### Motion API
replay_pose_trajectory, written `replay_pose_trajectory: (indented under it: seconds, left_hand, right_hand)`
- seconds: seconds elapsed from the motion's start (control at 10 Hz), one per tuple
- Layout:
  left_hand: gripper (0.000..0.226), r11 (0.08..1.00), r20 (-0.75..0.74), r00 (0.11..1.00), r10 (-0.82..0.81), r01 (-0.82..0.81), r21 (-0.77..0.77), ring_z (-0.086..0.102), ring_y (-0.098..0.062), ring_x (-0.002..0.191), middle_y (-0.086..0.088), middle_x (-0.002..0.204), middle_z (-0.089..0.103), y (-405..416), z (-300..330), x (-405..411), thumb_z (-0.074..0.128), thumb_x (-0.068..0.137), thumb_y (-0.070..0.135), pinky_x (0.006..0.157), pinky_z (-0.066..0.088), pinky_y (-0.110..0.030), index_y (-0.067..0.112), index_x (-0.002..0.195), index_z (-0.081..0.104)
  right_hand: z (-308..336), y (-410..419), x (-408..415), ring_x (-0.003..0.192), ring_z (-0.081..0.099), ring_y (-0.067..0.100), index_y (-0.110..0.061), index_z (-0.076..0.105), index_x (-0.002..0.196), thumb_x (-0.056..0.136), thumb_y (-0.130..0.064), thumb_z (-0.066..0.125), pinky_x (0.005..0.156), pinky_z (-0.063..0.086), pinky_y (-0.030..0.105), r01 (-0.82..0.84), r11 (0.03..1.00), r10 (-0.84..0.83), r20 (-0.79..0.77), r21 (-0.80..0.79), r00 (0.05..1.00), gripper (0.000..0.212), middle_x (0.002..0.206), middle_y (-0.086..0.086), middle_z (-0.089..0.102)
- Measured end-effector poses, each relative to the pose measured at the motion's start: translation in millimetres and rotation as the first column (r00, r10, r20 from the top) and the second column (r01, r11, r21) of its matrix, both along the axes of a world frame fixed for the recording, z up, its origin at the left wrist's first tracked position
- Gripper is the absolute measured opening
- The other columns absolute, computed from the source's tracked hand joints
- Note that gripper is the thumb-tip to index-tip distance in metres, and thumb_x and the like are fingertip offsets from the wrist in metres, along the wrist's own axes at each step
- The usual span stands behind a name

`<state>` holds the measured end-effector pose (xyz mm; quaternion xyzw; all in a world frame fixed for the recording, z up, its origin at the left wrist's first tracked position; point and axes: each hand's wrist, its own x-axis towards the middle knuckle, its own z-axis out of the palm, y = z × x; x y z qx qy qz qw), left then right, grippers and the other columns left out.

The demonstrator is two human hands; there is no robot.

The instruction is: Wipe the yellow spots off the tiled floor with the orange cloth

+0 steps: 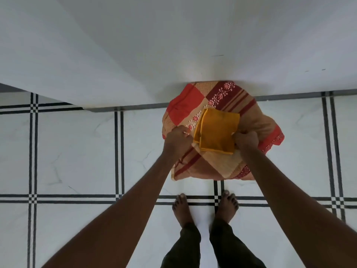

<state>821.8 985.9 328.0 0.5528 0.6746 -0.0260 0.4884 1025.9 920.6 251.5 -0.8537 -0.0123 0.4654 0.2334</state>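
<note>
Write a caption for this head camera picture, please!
Both hands, left hand and right hand, grip a patterned cloth bundle with the folded orange cloth on top.

The floor is laid with white marbled tiles, bordered by paired black lines. A plain white wall is met along a grey skirting
</note>
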Motion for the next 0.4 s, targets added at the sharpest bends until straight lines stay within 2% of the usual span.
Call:
replay_pose_trajectory:
  seconds: [0.1, 0.2, 0.3, 0.4]
  left_hand:
    - [0.032, 0.994, 0.013, 0.994, -0.110, 0.111, -0.008, 0.060, -0.020, 0.108, -0.002, 0.125, 0.066, 8, 14, 11, 0.060, 0.094, 0.025, 0.088, 0.051, -0.030, 0.016, 0.125, 0.061]
    - [0.038, 0.985, 0.038, 0.986, -0.164, 0.161, 0.065, 0.060, -0.021, 0.113, 0.000, 0.128, 0.065, 9, 49, 12, 0.062, 0.092, 0.026, 0.092, 0.051, -0.032, 0.018, 0.129, 0.059]
    - [0.041, 0.964, 0.099, 0.976, -0.192, 0.168, 0.208, 0.058, -0.017, 0.117, 0.003, 0.129, 0.063, 15, 103, 1, 0.063, 0.090, 0.026, 0.094, 0.048, -0.030, 0.021, 0.131, 0.058]
    - [0.044, 0.913, 0.105, 0.967, -0.233, 0.181, 0.365, 0.058, -0.015, 0.119, 0.005, 0.131, 0.062, 26, 166, -13, 0.062, 0.089, 0.027, 0.099, 0.048, -0.031, 0.023, 0.132, 0.056]
  right_hand:
    - [15, -2, -5, 0.094, 0.056, 0.028, 0.002, 0.057, 0.124, 0.097, -0.013, 0.060, 0.076, 0.045, 0.037, -0.130, 0.991, 0.127, 0.069, 0.042, 0.989, 0.031, 0.105, 0.011, 0.060]
    - [58, 2, -13, 0.090, 0.059, 0.028, -0.005, 0.055, 0.125, 0.098, -0.023, 0.058, 0.070, 0.045, 0.032, -0.298, 0.951, 0.282, 0.164, 0.086, 0.945, 0.033, 0.103, 0.009, 0.063]
    - [129, 21, -19, 0.093, 0.062, 0.028, -0.016, 0.053, 0.124, 0.095, -0.026, 0.060, 0.076, 0.049, 0.037, -0.502, 0.839, 0.432, 0.304, 0.211, 0.849, 0.032, 0.105, 0.005, 0.064]
    - [215, 37, -28, 0.096, 0.061, 0.021, -0.023, 0.053, 0.115, 0.099, -0.027, 0.060, 0.083, 0.052, 0.039, -0.616, 0.747, 0.523, 0.351, 0.249, 0.777, 0.018, 0.108, -0.003, 0.064]
